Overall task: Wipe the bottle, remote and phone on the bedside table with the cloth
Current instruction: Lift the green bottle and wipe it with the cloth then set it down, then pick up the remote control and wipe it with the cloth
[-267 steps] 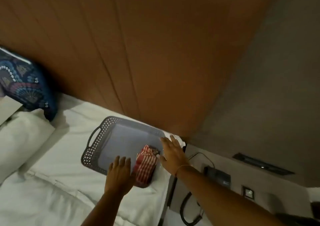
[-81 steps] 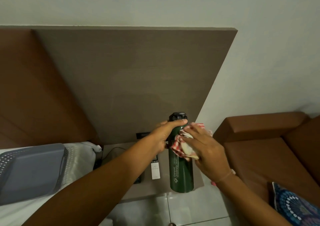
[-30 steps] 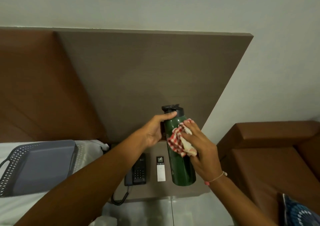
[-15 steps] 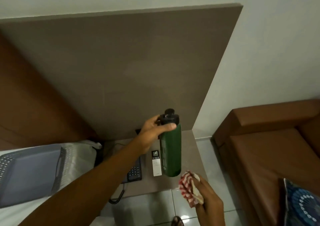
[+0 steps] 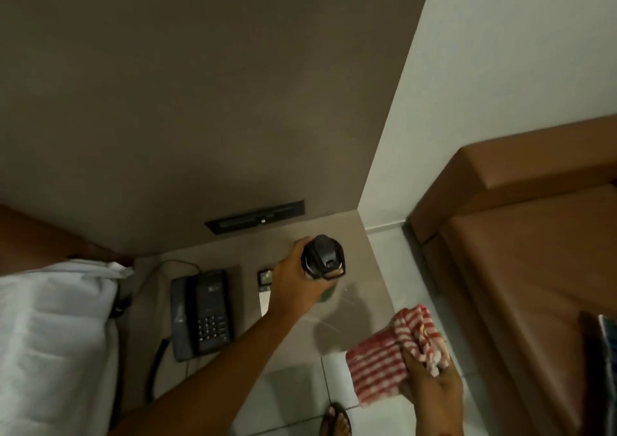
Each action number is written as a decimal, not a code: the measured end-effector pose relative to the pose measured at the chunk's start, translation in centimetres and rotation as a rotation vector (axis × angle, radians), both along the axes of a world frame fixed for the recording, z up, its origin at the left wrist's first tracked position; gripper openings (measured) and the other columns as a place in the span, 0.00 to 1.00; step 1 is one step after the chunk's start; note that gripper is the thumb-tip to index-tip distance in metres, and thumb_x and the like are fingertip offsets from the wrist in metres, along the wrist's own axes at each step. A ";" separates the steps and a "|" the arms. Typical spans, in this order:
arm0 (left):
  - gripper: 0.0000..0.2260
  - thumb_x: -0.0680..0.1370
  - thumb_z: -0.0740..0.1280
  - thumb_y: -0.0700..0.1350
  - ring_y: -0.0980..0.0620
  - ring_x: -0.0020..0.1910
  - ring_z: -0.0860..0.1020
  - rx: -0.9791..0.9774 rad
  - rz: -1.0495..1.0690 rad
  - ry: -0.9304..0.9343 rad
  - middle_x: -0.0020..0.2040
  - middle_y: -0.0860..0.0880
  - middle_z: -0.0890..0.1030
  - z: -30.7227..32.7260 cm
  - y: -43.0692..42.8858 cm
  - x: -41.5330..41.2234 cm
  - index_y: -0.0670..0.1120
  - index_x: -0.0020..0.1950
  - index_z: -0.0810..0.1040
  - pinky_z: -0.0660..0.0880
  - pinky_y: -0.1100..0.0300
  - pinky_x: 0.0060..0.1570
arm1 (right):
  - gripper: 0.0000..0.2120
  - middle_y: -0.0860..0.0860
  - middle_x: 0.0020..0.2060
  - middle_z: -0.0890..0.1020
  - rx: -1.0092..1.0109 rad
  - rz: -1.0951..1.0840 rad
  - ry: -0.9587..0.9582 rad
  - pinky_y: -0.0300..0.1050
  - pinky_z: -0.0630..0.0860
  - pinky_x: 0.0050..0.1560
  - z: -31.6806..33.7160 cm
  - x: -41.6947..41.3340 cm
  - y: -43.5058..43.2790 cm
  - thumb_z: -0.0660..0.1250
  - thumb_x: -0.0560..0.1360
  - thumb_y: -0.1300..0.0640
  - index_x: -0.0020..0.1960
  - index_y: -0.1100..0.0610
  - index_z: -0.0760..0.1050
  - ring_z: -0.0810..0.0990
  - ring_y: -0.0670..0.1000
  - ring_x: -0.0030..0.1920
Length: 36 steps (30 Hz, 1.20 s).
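Seen from above, the dark green bottle point(image 5: 323, 258) with its black cap stands upright on the bedside table point(image 5: 354, 245). My left hand point(image 5: 293, 282) grips it just under the cap. My right hand point(image 5: 430, 379) holds the red-and-white checked cloth point(image 5: 384, 359) off the table's front right corner, apart from the bottle. The white remote point(image 5: 264, 288) lies just left of the bottle, partly hidden by my left hand. The black corded phone point(image 5: 203, 312) lies further left on the table.
A white-sheeted bed point(image 5: 53, 328) borders the table on the left. A brown sofa point(image 5: 521, 255) stands to the right across a strip of tiled floor point(image 5: 397, 255). A black switch panel point(image 5: 255, 220) sits in the wall board behind the table. My foot point(image 5: 335, 422) shows below.
The view has tilted down over the table. The bottle has come down onto the tabletop, still in my left hand. My right hand with the cloth has stayed low, away from the bottle.
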<state>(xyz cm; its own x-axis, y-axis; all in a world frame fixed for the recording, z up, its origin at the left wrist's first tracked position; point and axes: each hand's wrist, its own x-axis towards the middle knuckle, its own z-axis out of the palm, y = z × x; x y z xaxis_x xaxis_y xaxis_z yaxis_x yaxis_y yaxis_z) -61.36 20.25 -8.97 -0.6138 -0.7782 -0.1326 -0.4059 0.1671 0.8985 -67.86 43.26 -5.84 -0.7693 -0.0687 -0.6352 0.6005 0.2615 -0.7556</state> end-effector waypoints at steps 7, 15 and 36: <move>0.33 0.63 0.78 0.61 0.60 0.58 0.81 -0.026 -0.036 0.061 0.57 0.58 0.83 -4.0 0.8 -0.8 0.57 0.64 0.73 0.77 0.69 0.57 | 0.08 0.43 0.41 0.85 -0.214 -0.058 -0.082 0.45 0.78 0.36 -3.7 -1.3 -1.1 0.68 0.74 0.56 0.47 0.43 0.78 0.83 0.52 0.46; 0.33 0.66 0.80 0.55 0.50 0.60 0.81 -0.033 -0.009 0.060 0.60 0.52 0.83 -7.0 1.7 -0.9 0.51 0.67 0.73 0.82 0.49 0.58 | 0.05 0.42 0.44 0.84 -0.177 -0.088 -0.045 0.44 0.77 0.37 -6.0 -1.0 -0.5 0.66 0.74 0.51 0.48 0.41 0.77 0.82 0.53 0.48; 0.36 0.65 0.82 0.51 0.56 0.65 0.78 0.000 -0.090 0.016 0.66 0.54 0.80 -8.9 2.1 -1.0 0.56 0.70 0.69 0.77 0.56 0.66 | 0.11 0.38 0.42 0.82 -0.113 -0.047 0.018 0.45 0.76 0.41 -6.5 0.3 -1.2 0.67 0.62 0.42 0.44 0.38 0.76 0.80 0.48 0.45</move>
<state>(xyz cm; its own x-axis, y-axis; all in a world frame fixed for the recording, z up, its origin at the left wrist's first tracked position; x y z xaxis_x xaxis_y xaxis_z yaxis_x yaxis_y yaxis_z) -62.38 22.37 -17.84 -0.6833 -0.7198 -0.1223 -0.3747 0.2020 0.9049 -67.55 42.07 -12.32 -0.7848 -0.1026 -0.6111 0.5959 0.1459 -0.7897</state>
